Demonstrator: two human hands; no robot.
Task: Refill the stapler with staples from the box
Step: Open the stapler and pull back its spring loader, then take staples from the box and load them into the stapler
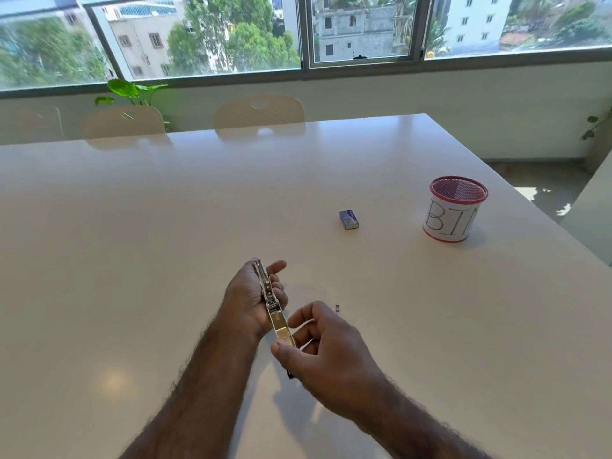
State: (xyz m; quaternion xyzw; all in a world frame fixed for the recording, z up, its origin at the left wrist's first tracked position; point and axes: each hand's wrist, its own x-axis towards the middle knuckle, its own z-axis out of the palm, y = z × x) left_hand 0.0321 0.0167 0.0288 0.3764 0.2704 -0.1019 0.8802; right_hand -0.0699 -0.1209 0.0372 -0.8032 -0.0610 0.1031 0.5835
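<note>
Stapler (pixel 270 301): mid-frame, in my left hand (pixel 246 301), long axis running up-left to lower-right.
Left grip: wrapped round its far half.
Right hand (pixel 326 351): thumb and fingers pinching its near end.
Box (pixel 348 219): on the desk (pixel 132 243), upper right of both hands; right hand is nearer.

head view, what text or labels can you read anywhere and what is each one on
"BIN" (the N is partly cut off by the curve): handwritten on the white paper wrapped around the red mesh cup.
Small blue staple box: has printing on top, too small and blurred to read.
Stapler held in both hands: no readable marking.
</note>
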